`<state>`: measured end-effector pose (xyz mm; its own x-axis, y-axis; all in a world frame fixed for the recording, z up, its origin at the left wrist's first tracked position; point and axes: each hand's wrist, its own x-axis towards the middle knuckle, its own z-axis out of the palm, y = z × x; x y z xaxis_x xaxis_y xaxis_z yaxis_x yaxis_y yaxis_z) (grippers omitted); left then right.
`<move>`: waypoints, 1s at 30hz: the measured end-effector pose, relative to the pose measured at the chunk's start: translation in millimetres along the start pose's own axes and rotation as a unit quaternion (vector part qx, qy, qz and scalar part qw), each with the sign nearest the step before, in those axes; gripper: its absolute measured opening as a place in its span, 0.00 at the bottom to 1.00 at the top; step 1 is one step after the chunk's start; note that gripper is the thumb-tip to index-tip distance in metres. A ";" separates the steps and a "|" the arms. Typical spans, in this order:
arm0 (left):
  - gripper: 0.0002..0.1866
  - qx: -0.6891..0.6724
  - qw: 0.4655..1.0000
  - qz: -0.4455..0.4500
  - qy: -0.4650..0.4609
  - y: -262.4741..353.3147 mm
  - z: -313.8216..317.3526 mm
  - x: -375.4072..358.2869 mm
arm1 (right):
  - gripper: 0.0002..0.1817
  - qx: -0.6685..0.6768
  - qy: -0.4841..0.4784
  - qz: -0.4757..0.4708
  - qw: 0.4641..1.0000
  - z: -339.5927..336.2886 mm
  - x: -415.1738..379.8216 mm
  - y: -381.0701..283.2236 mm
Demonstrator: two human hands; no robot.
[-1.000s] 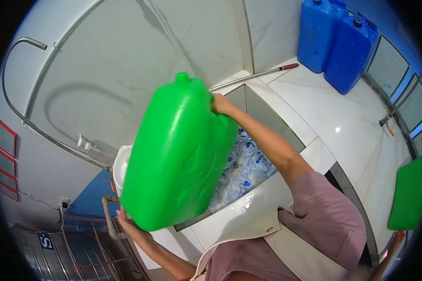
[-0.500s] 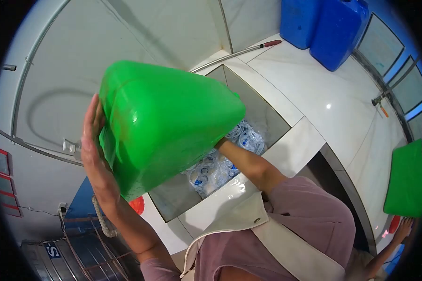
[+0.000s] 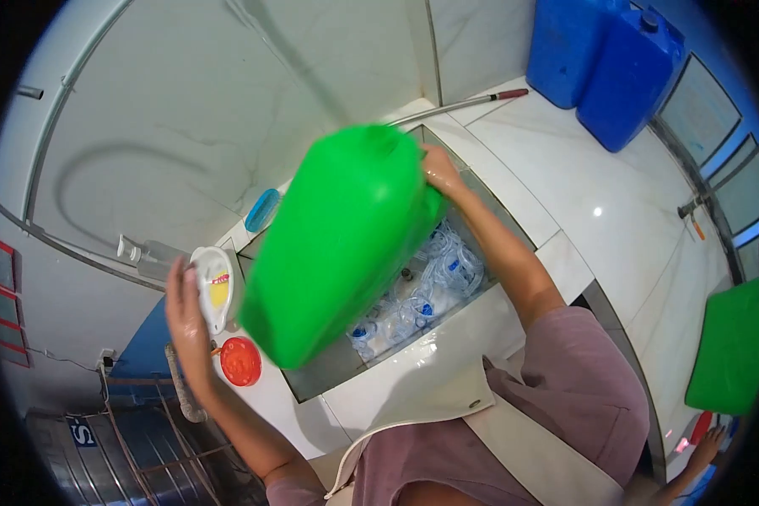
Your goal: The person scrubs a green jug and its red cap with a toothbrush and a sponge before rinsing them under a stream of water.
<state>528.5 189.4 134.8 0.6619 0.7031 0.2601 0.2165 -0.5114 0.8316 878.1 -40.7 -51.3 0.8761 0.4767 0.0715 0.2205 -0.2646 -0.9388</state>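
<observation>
A large green jug (image 3: 337,236) hangs tilted over a sink basin (image 3: 312,384) set in the white counter. My right hand (image 3: 438,169) is closed on the jug at its upper right end. My left hand (image 3: 185,308) is off the jug, fingers apart, beside a white dish with a yellow patch (image 3: 215,291); part of the dish lies behind the fingers. Beneath the jug, clear plastic pieces with blue parts (image 3: 455,266) fill part of the basin.
A red round container (image 3: 240,363), a blue brush (image 3: 262,210) and a pump bottle (image 3: 153,255) stand around the basin. Two blue jugs (image 3: 628,80) are at the back right. Another person's hand (image 3: 707,447) is near a second green jug (image 3: 729,346).
The green jug has turned and moved right. My left hand has come off it, and my right hand has moved up to its upper end. The dish and brush have come into view.
</observation>
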 end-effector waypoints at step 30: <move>0.25 0.188 0.968 0.031 -0.166 -58.1 204.9 -10.9 | 0.17 -0.414 -0.286 -0.188 0.844 55.2 61.6 -139.1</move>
<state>655.7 110.2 -16.9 0.8622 0.5002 0.0803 0.3735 -0.7346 0.5664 877.7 71.8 65.2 0.3801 0.9210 -0.0852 0.8676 -0.3869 -0.3125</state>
